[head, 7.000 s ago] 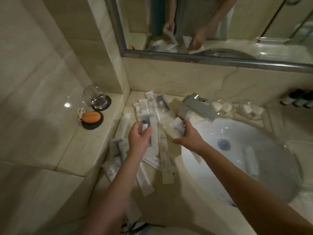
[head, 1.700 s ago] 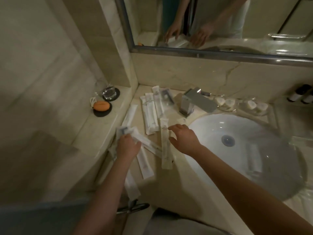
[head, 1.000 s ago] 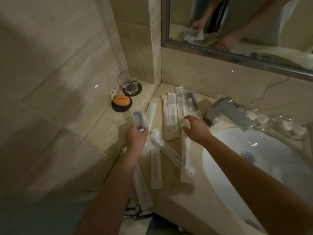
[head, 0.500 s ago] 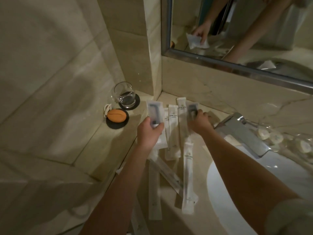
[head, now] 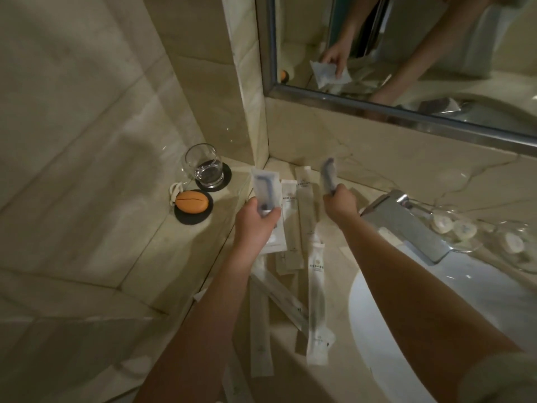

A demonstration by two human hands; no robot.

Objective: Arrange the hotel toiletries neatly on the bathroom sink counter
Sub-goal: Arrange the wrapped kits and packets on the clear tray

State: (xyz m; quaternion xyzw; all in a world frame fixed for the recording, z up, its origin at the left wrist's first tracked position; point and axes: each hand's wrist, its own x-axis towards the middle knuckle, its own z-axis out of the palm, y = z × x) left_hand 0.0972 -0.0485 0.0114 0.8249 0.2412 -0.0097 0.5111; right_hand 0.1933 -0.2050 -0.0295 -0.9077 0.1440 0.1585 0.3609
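Several long white toiletry packets lie on the beige marble counter left of the sink, some side by side near the back wall, others crossed nearer me. My left hand grips a clear razor packet and holds it upright above the counter. My right hand is closed on a second clear razor packet, lifted near the back wall. A long white packet lies along the sink's rim.
A chrome faucet overhangs the white sink basin on the right. Glass dishes with small round soaps stand behind it. On the side ledge sit a glass tumbler and an orange object on dark coasters. A mirror hangs above.
My right hand has picked the razor packet up off the counter by the back wall. My left hand has kept its packet raised, and the view has tilted slightly.
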